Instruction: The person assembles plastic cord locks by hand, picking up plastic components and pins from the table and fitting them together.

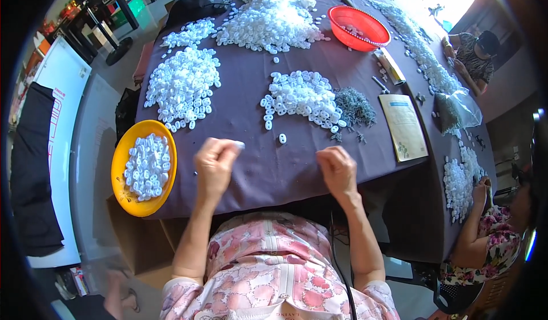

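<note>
My left hand (213,165) is raised over the front of the table, its fingers pinching a small white plastic piece (239,145). My right hand (340,173) is closed above the table's front edge; whatever its fingertips may hold is hidden. Between and beyond the hands lies one loose white oval piece with two holes (282,138). Behind it spreads a small pile of the same white pieces (302,94), with a heap of little grey parts (355,108) touching its right side.
A yellow dish (118,178) of white pieces sits at the left edge, below another white pile (182,86). Farther back are a large white heap (268,20) and a red basket (381,35). A paper booklet (404,127) lies right. Two people work along the right side.
</note>
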Demonstrator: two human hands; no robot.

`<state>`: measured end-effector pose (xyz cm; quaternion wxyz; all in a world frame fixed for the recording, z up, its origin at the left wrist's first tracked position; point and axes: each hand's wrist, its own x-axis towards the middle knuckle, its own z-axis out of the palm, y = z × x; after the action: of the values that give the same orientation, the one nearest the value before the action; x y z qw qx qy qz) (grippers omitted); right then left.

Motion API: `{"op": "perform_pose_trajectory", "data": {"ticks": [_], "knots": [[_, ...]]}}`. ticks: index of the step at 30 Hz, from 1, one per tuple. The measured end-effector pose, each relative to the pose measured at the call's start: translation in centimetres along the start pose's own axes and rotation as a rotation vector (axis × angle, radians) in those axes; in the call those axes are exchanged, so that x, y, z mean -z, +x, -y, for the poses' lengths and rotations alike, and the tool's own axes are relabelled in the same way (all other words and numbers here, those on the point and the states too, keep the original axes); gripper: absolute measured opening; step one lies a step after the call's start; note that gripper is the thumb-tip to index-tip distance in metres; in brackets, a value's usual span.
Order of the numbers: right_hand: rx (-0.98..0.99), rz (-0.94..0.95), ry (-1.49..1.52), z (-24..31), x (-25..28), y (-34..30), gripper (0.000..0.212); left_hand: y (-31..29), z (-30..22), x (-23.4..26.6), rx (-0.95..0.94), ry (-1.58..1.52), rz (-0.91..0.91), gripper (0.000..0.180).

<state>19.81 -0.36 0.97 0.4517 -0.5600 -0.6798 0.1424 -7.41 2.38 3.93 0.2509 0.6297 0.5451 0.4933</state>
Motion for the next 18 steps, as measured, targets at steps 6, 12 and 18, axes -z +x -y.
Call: {"op": "perform_pose_trajectory", "data": {"ticks": [6, 12, 18], "knots": [[-0.116, -0.158, -0.261, -3.5, 2.4, 1.3, 0.002, 1.7, 3.1, 9.5, 0.168, 0.299, -0.21, 0.011], [-0.169, -0.104, -0.461, -3.3, 1.2, 2.1, 0.009, 1.0, 7.6, 14.9, 0.257, 0.704, -0.337, 0.017], [-0.148, 0.032, -0.493, -3.3, 1.8, 2.0, 0.011, 1.3, 5.5, 13.8, 0.387, 0.793, -0.26, 0.015]]}}
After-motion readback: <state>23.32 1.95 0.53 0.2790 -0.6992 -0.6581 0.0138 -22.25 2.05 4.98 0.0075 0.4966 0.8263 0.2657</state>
